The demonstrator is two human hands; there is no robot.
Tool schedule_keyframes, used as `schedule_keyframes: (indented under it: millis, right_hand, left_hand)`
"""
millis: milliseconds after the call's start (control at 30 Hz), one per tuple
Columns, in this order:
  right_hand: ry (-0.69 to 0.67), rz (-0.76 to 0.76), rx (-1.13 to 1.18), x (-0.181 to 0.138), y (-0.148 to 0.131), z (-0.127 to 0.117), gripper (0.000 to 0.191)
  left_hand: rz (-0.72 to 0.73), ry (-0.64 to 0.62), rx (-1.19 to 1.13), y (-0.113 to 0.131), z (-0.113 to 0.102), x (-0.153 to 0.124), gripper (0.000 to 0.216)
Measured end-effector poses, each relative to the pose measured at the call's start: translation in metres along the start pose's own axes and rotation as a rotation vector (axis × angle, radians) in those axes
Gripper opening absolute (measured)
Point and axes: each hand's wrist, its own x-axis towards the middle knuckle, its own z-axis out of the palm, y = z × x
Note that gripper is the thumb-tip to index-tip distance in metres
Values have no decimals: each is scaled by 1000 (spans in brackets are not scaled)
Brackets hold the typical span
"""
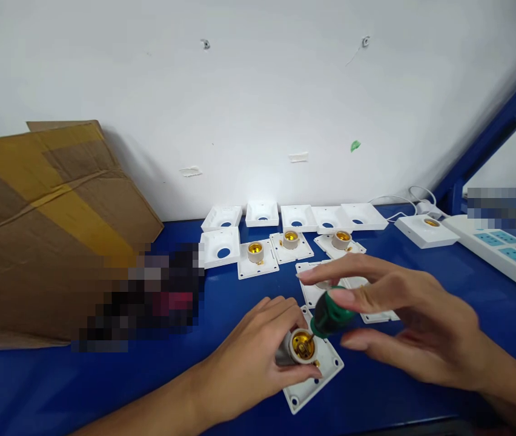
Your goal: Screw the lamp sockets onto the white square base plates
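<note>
My left hand (258,351) is wrapped round a lamp socket (302,346) with a brass-coloured threaded inside. The socket stands on a white square base plate (301,390) at the near middle of the table. A screwdriver (330,315) with a green handle is tilted over it, its shaft reaching down into the socket. My right hand (407,321) holds the handle loosely between thumb and fingers, one finger stretched out past it. The screwdriver's tip is too small to make out.
More base plates with sockets (255,251) lie behind my hands, some partly hidden. White square covers with round holes (224,218) line the wall. A cardboard box (49,242) stands left beside a blurred dark object. At right are a closed lamp holder (426,231) and a power strip (503,251).
</note>
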Motion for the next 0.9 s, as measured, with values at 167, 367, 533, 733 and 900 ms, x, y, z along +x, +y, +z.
schedule_keyframes:
  millis: [167,367,533,733,900]
  right_hand:
    - [41,-23,70,2,-1,0,46]
    - [148,-70,-76,0,6,4,40]
    - [90,-93,-33,1,2,2,37]
    - [-36,8,167,4,-8,-3,31]
    - [53,-20,66,3,-6,3,23]
  left_hand:
    - [-8,-3,31,0,0,0,43]
    - [-5,23,54,4,-1,3,37]
    - [2,14,40,3,-2,2,39]
    - [14,4,43,-2,0,0,38]
    - [1,-15,29,-1,1,1,29]
